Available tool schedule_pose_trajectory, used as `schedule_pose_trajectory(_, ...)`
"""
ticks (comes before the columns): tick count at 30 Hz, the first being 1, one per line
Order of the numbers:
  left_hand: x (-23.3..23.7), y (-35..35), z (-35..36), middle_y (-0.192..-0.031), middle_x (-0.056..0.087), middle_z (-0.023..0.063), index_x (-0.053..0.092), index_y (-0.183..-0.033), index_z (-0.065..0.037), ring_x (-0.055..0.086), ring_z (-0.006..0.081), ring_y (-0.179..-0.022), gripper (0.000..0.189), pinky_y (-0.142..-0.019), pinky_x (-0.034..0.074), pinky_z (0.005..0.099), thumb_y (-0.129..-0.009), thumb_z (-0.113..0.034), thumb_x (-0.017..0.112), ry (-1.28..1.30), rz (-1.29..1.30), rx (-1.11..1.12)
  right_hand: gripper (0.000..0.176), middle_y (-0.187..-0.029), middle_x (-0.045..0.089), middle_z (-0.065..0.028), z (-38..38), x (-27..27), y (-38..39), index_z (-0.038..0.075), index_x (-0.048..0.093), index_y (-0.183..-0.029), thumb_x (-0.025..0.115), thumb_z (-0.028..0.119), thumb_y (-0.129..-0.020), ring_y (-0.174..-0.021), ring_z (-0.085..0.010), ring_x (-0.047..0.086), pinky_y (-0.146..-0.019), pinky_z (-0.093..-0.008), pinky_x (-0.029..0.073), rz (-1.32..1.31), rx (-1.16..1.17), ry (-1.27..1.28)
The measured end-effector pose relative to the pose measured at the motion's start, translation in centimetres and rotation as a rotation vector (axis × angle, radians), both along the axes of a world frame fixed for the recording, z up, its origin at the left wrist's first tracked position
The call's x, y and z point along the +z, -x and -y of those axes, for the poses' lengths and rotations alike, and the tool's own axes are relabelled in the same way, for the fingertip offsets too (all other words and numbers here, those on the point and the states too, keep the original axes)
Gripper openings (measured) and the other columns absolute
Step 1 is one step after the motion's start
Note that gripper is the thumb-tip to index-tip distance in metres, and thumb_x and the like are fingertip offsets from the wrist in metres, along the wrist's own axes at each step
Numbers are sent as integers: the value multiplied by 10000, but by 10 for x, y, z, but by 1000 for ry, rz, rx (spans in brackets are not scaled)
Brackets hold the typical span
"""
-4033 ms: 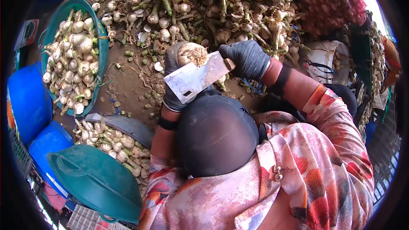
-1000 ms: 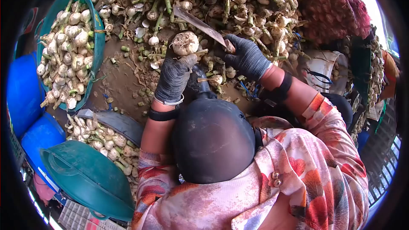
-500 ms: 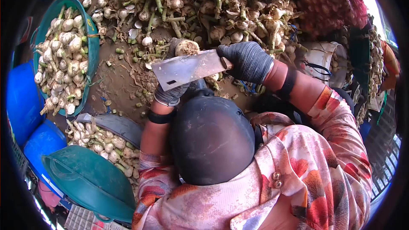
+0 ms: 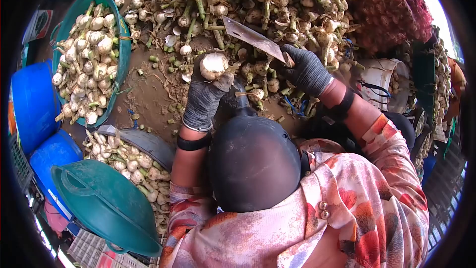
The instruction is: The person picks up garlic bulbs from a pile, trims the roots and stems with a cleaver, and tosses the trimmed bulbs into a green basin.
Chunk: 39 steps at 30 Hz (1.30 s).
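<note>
A bulb with a flat white cut face is held in my left hand, which wears a grey knitted glove. My right hand, gloved the same way, grips the handle of a broad cleaver. The blade points up and to the left, apart from the bulb. Beyond both hands lies a large heap of bulbs with stalks. Cut stalk pieces are scattered on the muddy surface near my left hand.
At the left stands a green basket full of bulbs, beside blue tubs. An empty-looking green basin tilts at lower left over more bulbs. A red mesh sack and a white bucket are at the right.
The cleaver has moved off the bulb, up and to the right, and its blade has turned. The bulb now shows a white cut face instead of brown roots. The view has shifted slightly.
</note>
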<state>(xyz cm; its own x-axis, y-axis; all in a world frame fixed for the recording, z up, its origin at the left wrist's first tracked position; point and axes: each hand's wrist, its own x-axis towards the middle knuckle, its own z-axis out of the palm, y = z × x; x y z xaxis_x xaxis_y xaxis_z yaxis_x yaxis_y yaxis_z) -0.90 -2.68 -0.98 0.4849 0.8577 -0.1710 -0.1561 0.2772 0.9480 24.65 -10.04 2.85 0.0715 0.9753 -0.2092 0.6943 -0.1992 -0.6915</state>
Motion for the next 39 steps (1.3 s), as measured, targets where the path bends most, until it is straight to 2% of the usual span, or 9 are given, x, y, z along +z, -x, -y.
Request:
schedule_pose_trajectory(3,2,0,-10,-1181,561,55,452,-1329,-16,575,163,-1018,536,-848,521,285,-878,-153,707,1,-46,61,366,-922,668,-186,12,-12,8,88,614,-1122,734,257,-821,-860,-391,650,-752,-403,525,-124,-52,40)
schedule_pose_trajectory(12,-8,-1,-1,-1198,618,102,527,-1276,-54,605,255,-1092,437,-995,493,413,-903,-227,678,629,582,266,335,-814,645,-158,16,-1,55,84,631,-1020,721,366,-861,-738,-322,642,-701,-380,512,-364,-94,95)
schedule_pose_trajectory(15,-7,-3,2,-1186,616,107,531,-1263,-65,611,272,-1093,424,-986,511,423,-899,-220,683,702,602,288,249,-865,669,-56,11,0,64,49,623,-1067,721,177,-878,-798,-99,598,-747,-301,514,-339,-38,142)
schedule_pose_trajectory(16,-10,-2,2,-1178,617,108,531,-1263,-70,614,277,-1089,418,-983,517,428,-900,-216,680,730,613,291,335,-798,646,-135,15,-17,70,63,609,-1005,713,354,-875,-699,-278,619,-687,-374,507,-398,-71,42)
schedule_pose_trajectory(22,17,11,-25,-1136,663,137,573,-1200,-12,659,281,-1028,288,-983,534,443,-993,-209,534,556,841,324,435,-811,659,-133,18,-50,51,-4,592,-1108,682,369,-902,-728,-181,583,-713,-342,510,-417,-275,577)
schedule_pose_trajectory(26,30,97,-118,-1234,582,306,532,-1208,96,560,343,-1219,716,-1122,390,470,-937,-566,505,321,1221,282,431,-860,666,-158,27,-56,28,-9,575,-1125,688,339,-898,-780,-195,608,-753,-361,508,-437,-338,482)
schedule_pose_trajectory(29,7,74,-153,-1193,631,242,553,-1246,56,604,340,-1130,727,-1072,417,440,-912,-589,539,159,301,733,386,-837,648,-151,18,-48,19,13,575,-1085,696,323,-891,-742,-207,584,-735,-360,505,-297,-270,325)
schedule_pose_trajectory(33,-131,41,-146,-1273,581,174,598,-1255,-89,549,320,-1186,586,-1022,422,432,-842,-498,676,-84,-1027,70,331,-788,627,-120,14,-57,16,50,590,-1030,712,313,-872,-698,-190,550,-716,-351,500,-276,-209,304)
schedule_pose_trajectory(39,-164,22,-127,-1072,666,187,596,-1244,-62,574,373,-1128,517,-959,450,487,-858,-402,649,-638,-1447,-4,315,-876,651,-152,10,-42,15,41,605,-1073,724,241,-861,-782,-253,628,-760,-363,511,-70,-33,301)
